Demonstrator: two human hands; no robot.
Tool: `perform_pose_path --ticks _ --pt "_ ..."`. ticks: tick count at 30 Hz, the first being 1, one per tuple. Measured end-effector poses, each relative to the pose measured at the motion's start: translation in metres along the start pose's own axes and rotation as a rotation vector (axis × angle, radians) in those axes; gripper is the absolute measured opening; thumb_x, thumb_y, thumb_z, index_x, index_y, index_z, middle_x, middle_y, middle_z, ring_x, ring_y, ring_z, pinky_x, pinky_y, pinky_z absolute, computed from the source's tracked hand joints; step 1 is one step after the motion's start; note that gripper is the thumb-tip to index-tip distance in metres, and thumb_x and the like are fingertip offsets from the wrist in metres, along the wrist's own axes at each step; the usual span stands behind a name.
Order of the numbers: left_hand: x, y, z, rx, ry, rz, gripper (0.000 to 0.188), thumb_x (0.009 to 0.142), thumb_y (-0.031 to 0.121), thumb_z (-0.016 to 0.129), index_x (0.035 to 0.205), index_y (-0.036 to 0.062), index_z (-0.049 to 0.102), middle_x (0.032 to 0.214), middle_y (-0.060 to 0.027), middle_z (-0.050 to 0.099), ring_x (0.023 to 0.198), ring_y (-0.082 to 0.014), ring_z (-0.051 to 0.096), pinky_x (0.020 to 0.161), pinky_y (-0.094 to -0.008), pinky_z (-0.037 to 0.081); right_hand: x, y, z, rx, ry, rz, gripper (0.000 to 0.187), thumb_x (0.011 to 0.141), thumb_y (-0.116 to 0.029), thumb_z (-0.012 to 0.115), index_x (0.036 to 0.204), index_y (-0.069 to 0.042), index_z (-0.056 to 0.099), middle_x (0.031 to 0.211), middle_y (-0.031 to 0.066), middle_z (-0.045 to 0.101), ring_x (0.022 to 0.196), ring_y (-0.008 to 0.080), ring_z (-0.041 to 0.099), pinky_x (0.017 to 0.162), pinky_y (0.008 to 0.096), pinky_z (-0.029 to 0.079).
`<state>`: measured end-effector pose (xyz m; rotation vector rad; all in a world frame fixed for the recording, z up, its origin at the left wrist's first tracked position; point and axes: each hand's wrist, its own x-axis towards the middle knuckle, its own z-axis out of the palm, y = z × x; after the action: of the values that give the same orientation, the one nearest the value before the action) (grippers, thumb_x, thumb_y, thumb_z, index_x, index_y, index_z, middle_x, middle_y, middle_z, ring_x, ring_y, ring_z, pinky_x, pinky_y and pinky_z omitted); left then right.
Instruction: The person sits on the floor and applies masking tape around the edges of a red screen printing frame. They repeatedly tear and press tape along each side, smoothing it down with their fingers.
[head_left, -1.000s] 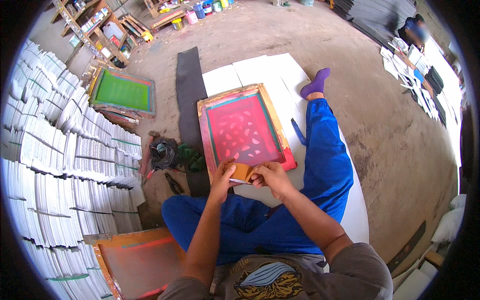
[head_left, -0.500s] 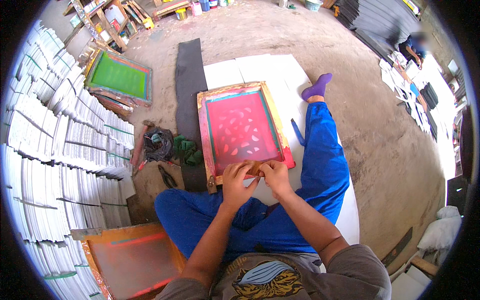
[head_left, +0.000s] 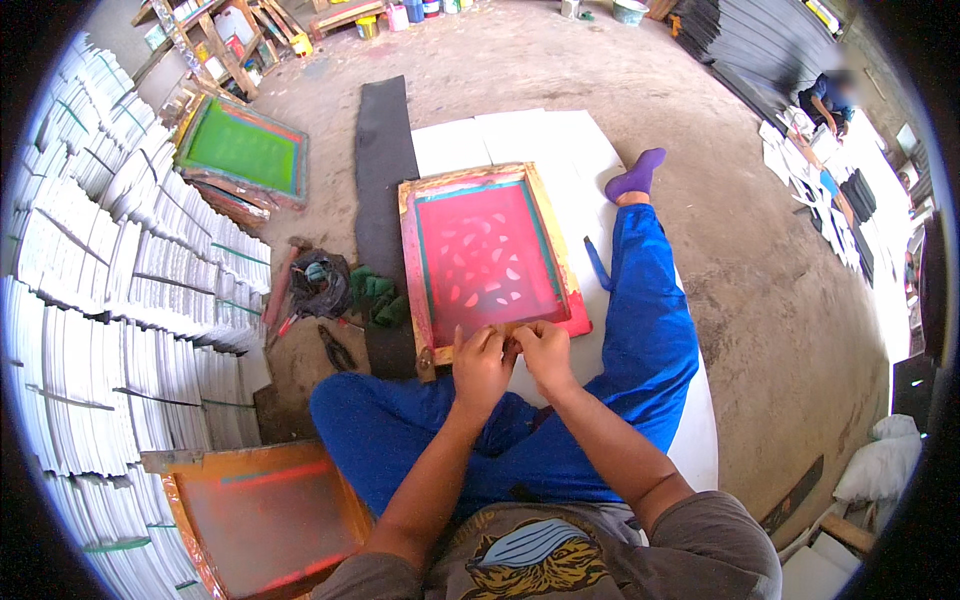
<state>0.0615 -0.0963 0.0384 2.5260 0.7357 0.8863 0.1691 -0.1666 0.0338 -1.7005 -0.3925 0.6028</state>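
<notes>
Fingers (head_left: 491,343) of the left hand (head_left: 480,370) and right hand (head_left: 546,352) bend inward and meet in a narrow pinch; whether they grip anything small, I cannot tell. At or just over its near edge lies the red-meshed frame (head_left: 470,174), flat on white sheets (head_left: 450,147). The handwork looks unfinished: the frame is laid out and both hands seem busy, but what is done or left does not show. Farther out, a dark strip (head_left: 385,140) runs along the left, a blue strap-like piece (head_left: 597,263) lies right, and a green-meshed frame (head_left: 243,148) rests beyond.
</notes>
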Motion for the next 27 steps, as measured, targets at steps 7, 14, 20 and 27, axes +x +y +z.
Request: perform_pose_path --ticks 7,14,20,27 --pt "0.005 -0.007 0.010 -0.032 0.042 -0.060 0.015 0.086 0.013 0.073 0.098 0.0038 0.073 0.094 -0.0153 0.071 0.088 -0.0377 0.067 0.088 -0.0520 0.050 0.010 0.007 -0.020 -0.016 -0.082 0.002 0.021 0.087 -0.014 0.068 0.091 0.006 0.071 0.072 0.0079 0.068 0.060 0.0158 0.062 0.057 0.0309 0.050" --pt "0.007 -0.044 -0.007 -0.080 0.113 -0.178 0.008 0.086 0.006 0.071 0.088 -0.0016 0.071 0.091 -0.0171 0.071 0.083 -0.0368 0.067 0.078 -0.0460 0.052 0.036 0.067 -0.029 -1.175 -0.339 -0.645 0.050 0.079 -0.018 0.079 0.125 -0.007 0.063 0.120 0.0135 0.063 0.117 0.0296 0.058 0.099 0.0467 0.048" --pt "0.001 -0.056 -0.020 -0.144 0.139 -0.305 0.010 0.087 0.008 0.073 0.090 -0.0021 0.072 0.091 -0.0180 0.071 0.084 -0.0353 0.070 0.073 -0.0424 0.056 0.055 0.101 -0.005 -1.228 -0.588 -0.602 0.057 0.082 -0.016 0.074 0.137 -0.015 0.058 0.133 0.0080 0.058 0.128 0.0296 0.051 0.108 0.0474 0.043" --pt "-0.003 -0.068 -0.025 -0.189 0.172 -0.388 0.012 0.088 0.009 0.074 0.089 -0.0031 0.072 0.089 -0.0183 0.071 0.084 -0.0347 0.070 0.075 -0.0408 0.055 0.071 0.105 0.022 -1.155 -0.630 -0.584 0.054 0.086 -0.013 0.068 0.138 -0.015 0.059 0.134 0.0065 0.059 0.128 0.0301 0.051 0.110 0.0467 0.042"
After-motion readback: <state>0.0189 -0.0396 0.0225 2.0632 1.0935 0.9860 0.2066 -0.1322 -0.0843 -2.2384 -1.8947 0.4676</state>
